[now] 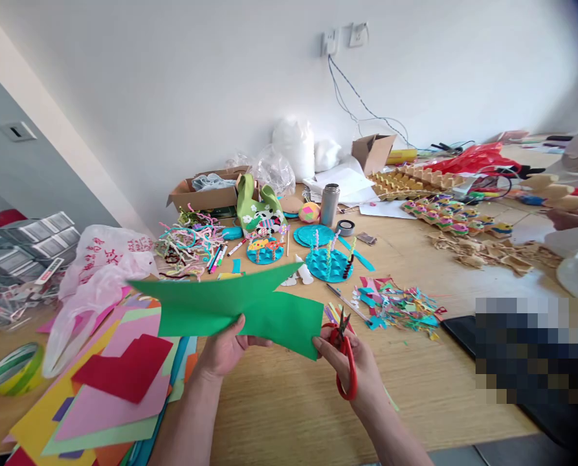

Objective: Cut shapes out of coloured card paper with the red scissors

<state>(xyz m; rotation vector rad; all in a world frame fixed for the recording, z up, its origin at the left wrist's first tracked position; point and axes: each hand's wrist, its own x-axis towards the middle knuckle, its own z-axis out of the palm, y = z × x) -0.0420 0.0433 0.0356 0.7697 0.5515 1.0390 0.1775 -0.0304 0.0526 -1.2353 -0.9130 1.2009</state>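
Observation:
A sheet of green paper point(250, 310) with a large notch along its upper right spans the space between both hands. My left hand point(225, 349) grips its lower edge, thumb in front and fingers partly hidden behind. In my right hand point(351, 362) is a pair of red-handled scissors point(347, 356), blades pointing up and slightly apart. The thumb and fingertips of that same hand also pinch the paper's right corner. Coloured paper sheets point(109, 382), with a cut red piece point(128, 369) on top, lie left of my left arm.
Paper scraps point(400, 304) are heaped beyond my right hand. Further back stand blue discs with pipe cleaners point(330, 262), a steel flask point(330, 204) and a green bag point(259, 207). Egg trays point(415, 181) sit at the back right; tape point(11, 369) lies far left.

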